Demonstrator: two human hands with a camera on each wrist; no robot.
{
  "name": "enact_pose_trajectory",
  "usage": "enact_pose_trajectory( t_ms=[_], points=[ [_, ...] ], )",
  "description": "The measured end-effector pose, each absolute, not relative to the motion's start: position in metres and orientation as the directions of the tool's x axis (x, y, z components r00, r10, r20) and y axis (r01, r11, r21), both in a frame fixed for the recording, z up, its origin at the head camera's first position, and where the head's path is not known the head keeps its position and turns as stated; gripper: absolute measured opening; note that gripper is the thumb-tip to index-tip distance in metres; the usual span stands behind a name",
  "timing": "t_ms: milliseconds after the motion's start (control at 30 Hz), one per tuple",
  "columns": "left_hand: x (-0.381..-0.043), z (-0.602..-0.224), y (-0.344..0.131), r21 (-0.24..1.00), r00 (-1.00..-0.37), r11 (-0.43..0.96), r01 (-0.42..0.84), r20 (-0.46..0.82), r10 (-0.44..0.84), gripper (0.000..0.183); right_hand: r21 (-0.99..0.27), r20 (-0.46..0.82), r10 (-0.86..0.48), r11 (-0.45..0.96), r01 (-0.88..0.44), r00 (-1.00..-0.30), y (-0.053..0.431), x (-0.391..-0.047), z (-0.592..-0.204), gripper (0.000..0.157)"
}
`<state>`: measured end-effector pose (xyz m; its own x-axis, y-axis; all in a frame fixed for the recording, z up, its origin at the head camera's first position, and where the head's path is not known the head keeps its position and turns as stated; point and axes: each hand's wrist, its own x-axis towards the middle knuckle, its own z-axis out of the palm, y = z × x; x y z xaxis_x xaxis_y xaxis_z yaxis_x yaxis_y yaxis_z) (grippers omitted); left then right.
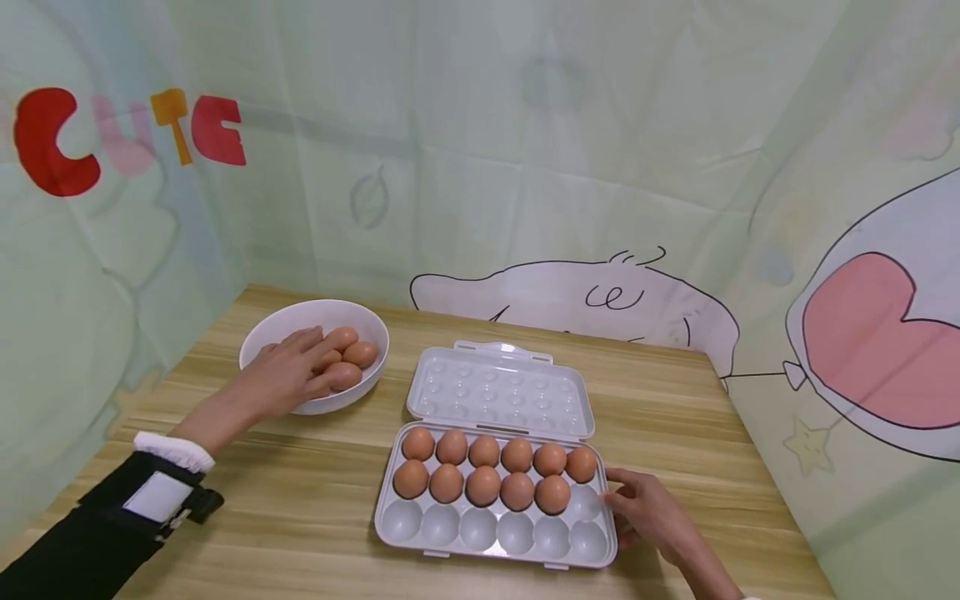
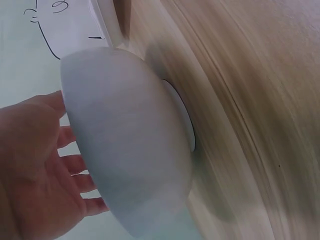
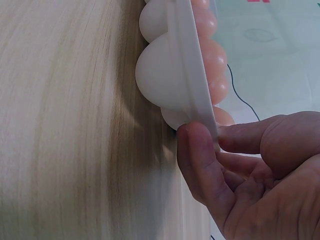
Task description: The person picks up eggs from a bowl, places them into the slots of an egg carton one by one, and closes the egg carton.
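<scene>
A white bowl (image 1: 262,329) holds several brown eggs (image 1: 361,354). Over its left part reaches my left hand (image 1: 281,375), fingers spread above the eggs and thumb near one of them. In the left wrist view the bowl wall hides the fingertips of the left hand (image 2: 45,170). A plastic egg carton (image 1: 480,550) lies with its lid (image 1: 502,387) folded back. Brown eggs (image 1: 483,486) fill its back row and most of the middle row; the front row shows bare cups. My right hand (image 1: 648,512) pinches the carton's right rim, thumb above and fingers below.
The wooden table (image 1: 300,500) carries the bowl at the back left and the carton at the centre front. A printed cloth (image 1: 480,167) hangs behind the table and along both sides.
</scene>
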<state>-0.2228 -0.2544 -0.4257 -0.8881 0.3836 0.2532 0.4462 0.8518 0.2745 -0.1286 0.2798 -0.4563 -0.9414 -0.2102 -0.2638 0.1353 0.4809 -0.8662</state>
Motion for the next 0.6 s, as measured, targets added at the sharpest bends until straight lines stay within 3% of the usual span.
enact_pose_trajectory(
  t_ms=[133,267,367,533,600],
  points=[
    [-0.230,-0.432,-0.261,0.292,-0.837,0.796,0.530,0.331,0.436,0.024,-0.863,-0.264,-0.204,0.487,0.136,-0.943,0.280,-0.129,-0.457,0.049],
    [-0.230,-0.427,-0.262,0.439,-0.866,0.748,0.498,0.218,0.449,0.013,-0.865,-0.258,-0.204,0.483,0.132,-0.944,0.280,-0.128,-0.457,0.049],
    [-0.232,-0.425,-0.262,0.535,-0.888,0.725,0.433,0.112,0.447,0.009,-0.871,-0.250,-0.215,0.475,0.122,-0.944,0.280,-0.128,-0.457,0.050],
    [-0.237,-0.424,-0.262,0.588,-0.875,0.697,0.410,0.039,0.482,0.011,-0.874,-0.251,-0.225,0.472,0.120,-0.942,0.280,-0.128,-0.457,0.050],
    [-0.239,-0.423,-0.262,0.670,-0.881,0.664,0.333,-0.029,0.472,0.015,-0.872,-0.254,-0.223,0.474,0.123,-0.941,0.280,-0.129,-0.457,0.050]
  ],
)
